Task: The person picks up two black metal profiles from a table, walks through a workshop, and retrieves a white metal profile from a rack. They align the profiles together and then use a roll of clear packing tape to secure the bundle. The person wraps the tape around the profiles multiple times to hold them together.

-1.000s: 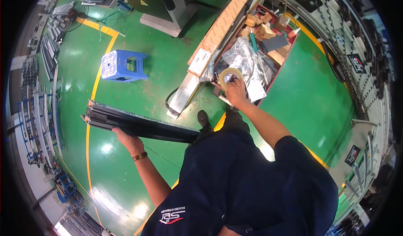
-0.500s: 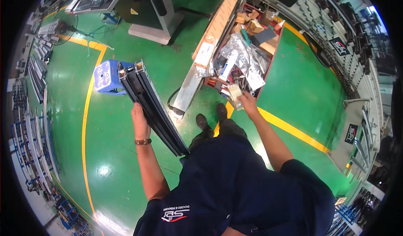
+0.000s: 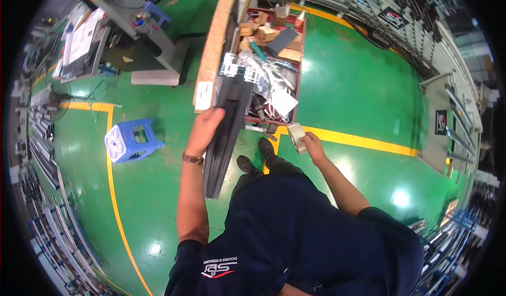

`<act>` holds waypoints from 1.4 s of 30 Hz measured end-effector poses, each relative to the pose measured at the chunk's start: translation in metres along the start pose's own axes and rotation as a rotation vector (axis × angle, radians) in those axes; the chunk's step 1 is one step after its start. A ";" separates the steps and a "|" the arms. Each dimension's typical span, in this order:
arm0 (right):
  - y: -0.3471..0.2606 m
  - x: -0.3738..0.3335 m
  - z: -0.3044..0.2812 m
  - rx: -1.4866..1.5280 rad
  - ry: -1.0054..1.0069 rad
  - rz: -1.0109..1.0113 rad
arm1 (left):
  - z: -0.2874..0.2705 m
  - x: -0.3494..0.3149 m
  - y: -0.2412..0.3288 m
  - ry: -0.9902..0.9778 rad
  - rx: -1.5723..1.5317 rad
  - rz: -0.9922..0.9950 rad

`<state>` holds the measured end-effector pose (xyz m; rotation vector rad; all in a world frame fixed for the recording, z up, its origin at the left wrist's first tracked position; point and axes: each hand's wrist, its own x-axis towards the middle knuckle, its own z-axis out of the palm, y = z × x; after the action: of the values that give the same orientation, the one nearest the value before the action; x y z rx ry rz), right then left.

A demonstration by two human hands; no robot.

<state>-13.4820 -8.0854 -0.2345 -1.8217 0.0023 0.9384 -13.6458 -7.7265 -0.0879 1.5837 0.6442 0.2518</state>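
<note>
My left hand [image 3: 204, 131] is closed round the side of a bundle of long dark window-frame profiles [image 3: 226, 130]. The bundle slants up and away from me. Its far end, with pale cut faces, overlaps the left part of a red tray [image 3: 301, 80] in the picture; whether it touches anything there I cannot tell. In my right hand [image 3: 314, 148] is a wide beige roll of tape [image 3: 297, 138], gripped by its right side, just off the tray's near right corner.
The tray holds wood blocks [image 3: 268, 33], crumpled clear plastic [image 3: 252, 61] and a white sheet [image 3: 283, 102]. A long cardboard-coloured box [image 3: 215, 48] runs along its left. At left are a blue stool [image 3: 138, 141] and a machine stand [image 3: 155, 78]. Profile racks [image 3: 68, 227] line the left side.
The view has turned to the right. The profile bundle has swung from pointing at the stool to pointing over the tray. The tape roll, still in my right hand, has come off the tray's near edge.
</note>
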 end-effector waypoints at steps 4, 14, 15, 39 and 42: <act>0.021 -0.011 -0.041 0.040 0.122 0.053 | 0.085 0.074 -0.003 -0.354 0.467 -0.124; 0.080 -0.076 -0.070 0.179 0.437 0.206 | 0.242 0.156 -0.105 -0.902 0.881 -0.185; 0.080 -0.086 -0.065 0.195 0.463 0.217 | 0.256 0.158 -0.107 -0.964 0.893 -0.203; 0.059 -0.108 0.029 0.468 0.641 0.236 | 0.274 0.138 -0.191 -1.032 0.943 0.346; 0.056 -0.109 0.024 0.530 0.653 0.189 | 0.272 0.151 -0.179 -1.069 0.839 0.383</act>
<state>-13.5954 -8.1363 -0.2177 -1.5575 0.7676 0.3718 -13.4255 -7.8744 -0.3289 2.2975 -0.4753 -0.6569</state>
